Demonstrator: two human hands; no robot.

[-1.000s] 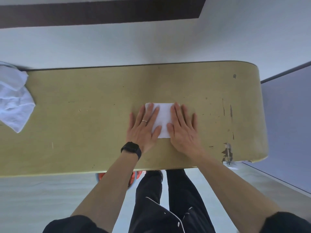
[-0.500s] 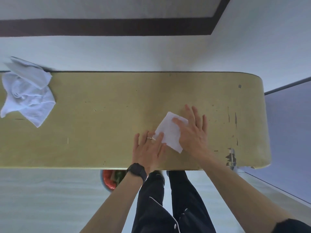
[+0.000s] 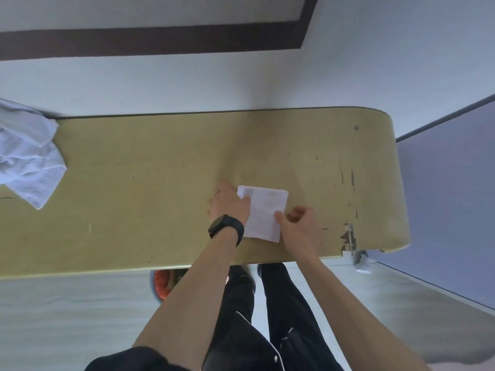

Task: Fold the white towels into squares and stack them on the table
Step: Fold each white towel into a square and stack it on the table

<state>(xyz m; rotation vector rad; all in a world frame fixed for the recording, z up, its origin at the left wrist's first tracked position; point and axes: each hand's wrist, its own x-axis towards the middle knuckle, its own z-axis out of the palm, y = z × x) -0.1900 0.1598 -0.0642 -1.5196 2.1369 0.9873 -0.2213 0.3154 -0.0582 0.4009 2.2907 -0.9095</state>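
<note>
The person's left hand [image 3: 229,204], back up and fingers curled, grips the left edge of a folded white towel [image 3: 263,210], while the right hand [image 3: 301,227] pinches the towel's right side, thumb [image 3: 280,217] laid on the cloth and the other fingers bent in toward the palm. The towel, a small rough square, lies on the yellow table [image 3: 150,199] right of centre and close to the near edge, slightly askew, its far left corner turned up against the left hand. A black watch [image 3: 226,229] sits on the left wrist and a ring [image 3: 216,194] on one finger. At the table's far left end, well apart from the hands, lies a crumpled heap of unfolded white towels [image 3: 25,162]. The near right corner of the table shows chipped veneer [image 3: 348,236]. Below the near edge are black trousers [image 3: 284,303] and, to their left, a round red object [image 3: 162,283], partly hidden by the tabletop.
</note>
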